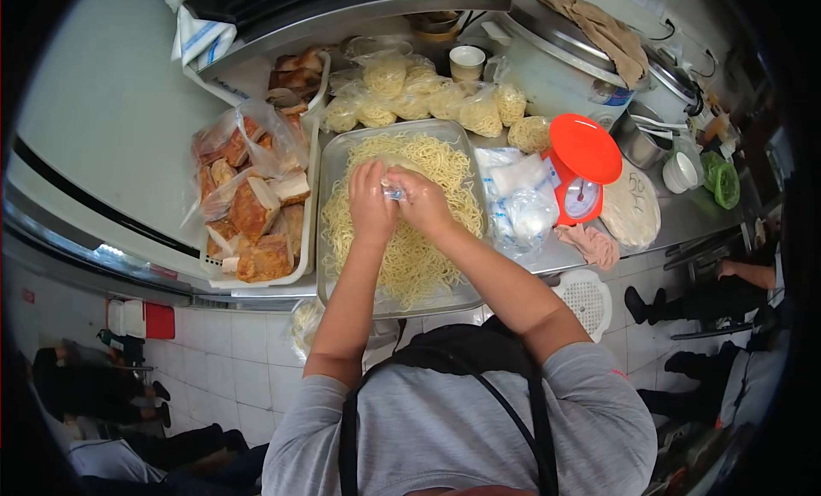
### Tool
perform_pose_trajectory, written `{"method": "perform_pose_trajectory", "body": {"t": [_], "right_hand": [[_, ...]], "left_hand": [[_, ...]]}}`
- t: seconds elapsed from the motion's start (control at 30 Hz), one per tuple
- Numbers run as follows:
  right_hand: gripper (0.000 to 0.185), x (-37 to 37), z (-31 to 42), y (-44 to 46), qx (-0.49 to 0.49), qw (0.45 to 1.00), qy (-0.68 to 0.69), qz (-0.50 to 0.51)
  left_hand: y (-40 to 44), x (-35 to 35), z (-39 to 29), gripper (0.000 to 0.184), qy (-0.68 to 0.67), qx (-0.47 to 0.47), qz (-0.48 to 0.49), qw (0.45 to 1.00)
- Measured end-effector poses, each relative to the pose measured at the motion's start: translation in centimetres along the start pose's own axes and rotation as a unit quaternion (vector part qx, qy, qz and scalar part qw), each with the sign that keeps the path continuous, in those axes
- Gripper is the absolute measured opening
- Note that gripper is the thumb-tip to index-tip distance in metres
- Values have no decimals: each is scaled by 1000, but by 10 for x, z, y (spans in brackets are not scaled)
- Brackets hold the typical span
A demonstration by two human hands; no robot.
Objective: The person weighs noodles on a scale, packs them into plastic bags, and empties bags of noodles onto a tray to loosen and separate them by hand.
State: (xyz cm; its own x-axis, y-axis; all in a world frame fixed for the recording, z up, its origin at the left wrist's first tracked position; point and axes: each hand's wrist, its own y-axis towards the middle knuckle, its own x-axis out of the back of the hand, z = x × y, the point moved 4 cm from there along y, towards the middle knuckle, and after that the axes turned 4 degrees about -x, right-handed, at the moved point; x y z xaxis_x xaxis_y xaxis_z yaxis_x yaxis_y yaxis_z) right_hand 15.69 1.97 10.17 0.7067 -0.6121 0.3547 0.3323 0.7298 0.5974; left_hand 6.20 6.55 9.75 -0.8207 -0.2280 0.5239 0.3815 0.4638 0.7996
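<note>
A metal tray [325, 265] full of loose yellow noodles [428, 261] lies in front of me. Above the noodles, my left hand [372, 197] and my right hand [419, 201] meet, fingers closed on a clear plastic bag [394, 191] that shows between them. Part of the bag, with pale noodles inside, appears just beyond my fingers; the rest is hidden by my hands. Several filled bags of noodles [479, 111] stand behind the tray. To its right lie clear plastic bags [523, 207] beside a red scale [583, 167].
On the left, a white crate [301, 261] holds browned meat pieces [254, 207]. A large lidded pot [556, 64], a white cup [467, 62] and a pink cloth [588, 244] are behind and right. Other people's legs show at both sides, below the counter.
</note>
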Motion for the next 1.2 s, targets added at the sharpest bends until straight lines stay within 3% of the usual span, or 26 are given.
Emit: {"method": "perform_pose_trajectory", "body": {"t": [0.07, 0.17, 0.27, 0.37, 0.4, 0.5, 0.53, 0.6, 0.73, 0.83, 0.9, 0.97, 1.07, 1.2], "right_hand": [[13, -6, -9, -4, -76, 995, 31, 52], [12, -20, -28, -8, -191, 954, 180, 143], [9, -31, -43, -14, -421, 804, 332, 258], [9, -23, -42, 6, -383, 857, 149, 311], [13, -28, -50, 13, -317, 899, 106, 282], [18, -39, -54, 20, -216, 953, 59, 203], [26, -36, -45, 20, -159, 971, 12, 180], [43, -26, -12, 14, -39, 988, -82, 125], [79, -30, 23, -36, 12, 940, -277, 199], [74, -26, -5, -45, -27, 936, -284, 208], [67, -23, -19, -44, -37, 953, -235, 187], [61, -16, -29, -39, -79, 961, -200, 175], [48, -5, -45, -24, -159, 958, -182, 152], [46, 11, -63, -9, -337, 934, -19, 117]], "left_hand": [[-6, 3, 15, 26, -51, 45, -21, 997], [-22, 15, 40, 17, -159, 222, -55, 960], [-32, 21, 48, 15, -190, 280, 33, 940], [-49, 15, 58, 14, -143, 327, 172, 918], [-55, 9, 62, 15, -257, 396, 171, 865], [-40, 12, 50, 17, -324, 543, 178, 754], [-38, 11, 51, 16, -407, 571, 156, 696], [-36, 3, 57, 16, -530, 599, 161, 578], [-35, -12, 66, 14, -729, 547, 222, 346], [-38, 0, 71, 11, -624, 580, 206, 481], [-33, 20, 62, 5, -521, 502, 227, 652], [-33, 29, 52, 5, -393, 398, 253, 789], [-57, 11, 83, 13, -266, 355, 214, 870], [-60, 5, 92, 14, -185, 384, 102, 899]]}}
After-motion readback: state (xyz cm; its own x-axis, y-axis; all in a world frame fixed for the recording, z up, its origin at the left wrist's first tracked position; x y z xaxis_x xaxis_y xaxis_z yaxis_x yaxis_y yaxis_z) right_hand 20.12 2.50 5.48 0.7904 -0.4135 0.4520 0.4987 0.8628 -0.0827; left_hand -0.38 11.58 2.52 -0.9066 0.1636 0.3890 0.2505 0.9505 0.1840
